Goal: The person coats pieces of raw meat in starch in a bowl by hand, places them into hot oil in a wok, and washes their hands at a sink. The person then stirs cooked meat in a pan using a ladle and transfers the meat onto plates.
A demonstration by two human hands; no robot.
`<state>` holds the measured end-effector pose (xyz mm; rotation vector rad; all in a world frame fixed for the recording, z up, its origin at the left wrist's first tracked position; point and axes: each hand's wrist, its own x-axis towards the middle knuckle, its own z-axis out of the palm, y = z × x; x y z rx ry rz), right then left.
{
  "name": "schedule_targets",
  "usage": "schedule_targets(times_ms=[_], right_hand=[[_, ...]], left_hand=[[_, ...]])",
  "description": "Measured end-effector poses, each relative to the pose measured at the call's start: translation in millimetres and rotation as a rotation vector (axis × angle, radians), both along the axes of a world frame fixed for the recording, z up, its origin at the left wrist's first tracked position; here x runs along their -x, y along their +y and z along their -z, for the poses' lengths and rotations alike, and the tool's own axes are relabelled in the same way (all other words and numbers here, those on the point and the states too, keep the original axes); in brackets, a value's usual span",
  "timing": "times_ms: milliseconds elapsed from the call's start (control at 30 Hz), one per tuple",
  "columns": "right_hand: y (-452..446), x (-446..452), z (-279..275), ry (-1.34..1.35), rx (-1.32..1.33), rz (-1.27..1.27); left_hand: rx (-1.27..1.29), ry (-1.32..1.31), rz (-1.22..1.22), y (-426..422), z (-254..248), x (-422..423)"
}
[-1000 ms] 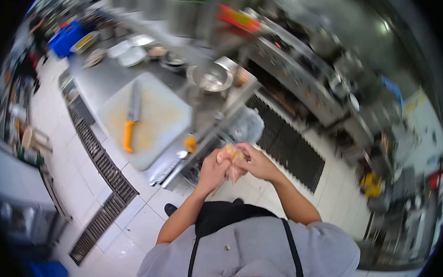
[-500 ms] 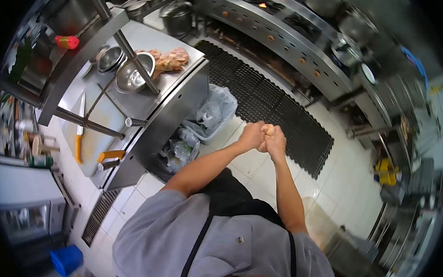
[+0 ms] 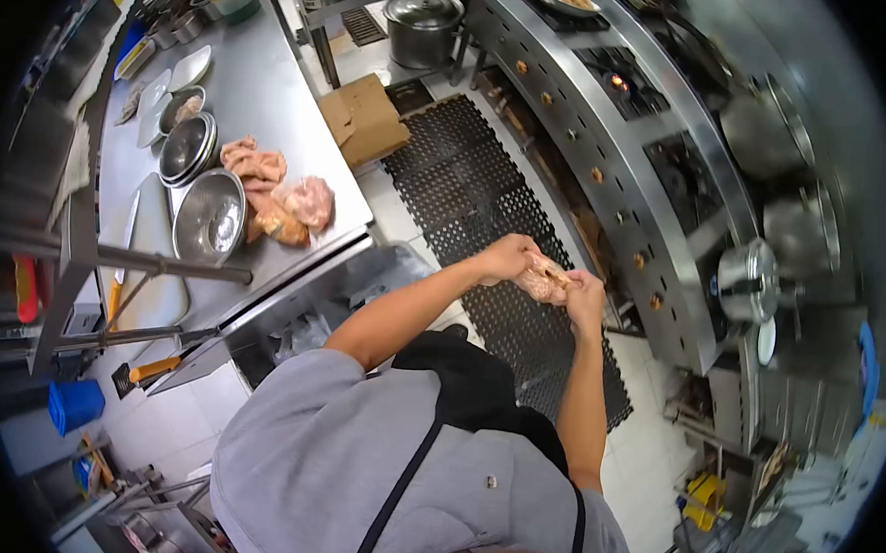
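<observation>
A piece of raw, pinkish meat (image 3: 543, 281) hangs stretched between my two hands, above the black floor mat. My left hand (image 3: 507, 259) grips its left end with curled fingers. At its right end my right hand (image 3: 584, 296) pinches the edge. More raw meat (image 3: 304, 204) lies at the corner of the steel table (image 3: 262, 92), beside a steel bowl (image 3: 211, 216). A knife (image 3: 124, 250) with a yellow handle rests on the white cutting board (image 3: 157, 297).
A stove (image 3: 609, 165) with a lit burner runs along the right, with pots beside it. A cardboard box (image 3: 361, 119) and a large lidded pot (image 3: 423, 25) stand beyond the black mat (image 3: 467, 193). Metal shelf posts rise at the left.
The view has swung round from the cutting board towards the stove. My hands have moved with the meat from beside the table to over the mat, and it now hangs more spread out.
</observation>
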<state>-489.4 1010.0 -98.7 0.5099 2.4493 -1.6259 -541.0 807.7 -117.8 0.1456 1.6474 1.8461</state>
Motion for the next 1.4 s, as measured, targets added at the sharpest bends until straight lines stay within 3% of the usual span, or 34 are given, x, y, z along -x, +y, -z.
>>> schedule_targets(times_ms=[67,167,200,300,367,433,500,533,567,633,667,733,767,800,900,1000,1033,1100,1133,1233,1333,1400], right_hand=[[0,62,-7,0.066,0.171,-0.046],[-23,162,-22,0.162,0.073,-0.219],[-29,199,-17,0.151,0.159,-0.231],[-69,303,-23,0.206,0.313,-0.412],[-106,370,-17,0.168,0.331,-0.531],[-156,423,-28,0.100,0.291,-0.684],[-205,476,-22,-0.026,0.427,-0.776],[-233,498,-35,-0.040,0.432,-0.836],[-260,515,-45,-0.065,0.439,-0.895],[-320,562,-55,-0.126,0.461,-0.990],[-353,589,-50,-0.181,0.532,-0.984],[-416,635,-54,-0.131,0.521,-1.007],[-446,657,-56,-0.102,0.516,-1.019],[-472,677,-60,-0.102,0.518,-1.019],[-539,733,-77,-0.191,0.622,-0.940],[-597,796,-70,-0.220,0.589,-0.909],[-610,812,-72,-0.219,0.572,-0.913],[-633,839,-70,-0.222,0.508,-0.931],[-648,852,-65,-0.233,0.503,-0.941],[-691,888,-30,-0.123,0.325,-1.043],[-741,906,-1,0.487,-0.176,-1.297],[-763,905,11,0.591,-0.414,-1.465]], left_hand=[[-0.107,-0.038,-0.054,-15,-12,44],[-0.377,-0.247,-0.165,-47,-30,110],[-0.449,-0.273,-0.222,-57,-32,131],[-0.796,-0.406,-0.352,-85,-11,195],[-0.878,-0.537,-0.431,-94,2,239],[-0.928,-0.518,-0.541,-117,-3,277],[-1.123,-0.387,-0.694,-156,4,317],[-1.074,-0.327,-0.748,-179,-4,335],[-1.146,-0.105,-0.686,-202,-9,349],[-1.009,-0.194,-1.148,-243,-40,396],[-1.186,-0.061,-0.876,-289,-22,423],[-1.118,0.042,-0.937,-354,-13,464],[-0.870,0.013,-1.257,-377,-36,486],[-0.898,-0.016,-1.303,-405,-52,510],[-0.875,0.090,-1.261,-515,-34,590],[-0.473,0.101,-1.662,-564,-59,651],[-0.469,0.084,-1.680,-577,-56,664],[0.135,0.158,-1.741,-608,-47,691],[0.245,0.099,-1.763,-622,-40,706],[0.321,0.086,-1.665,-630,-42,729],[0.241,0.078,-1.688,-650,-31,743],[0.217,0.112,-1.732,-658,-36,740]])
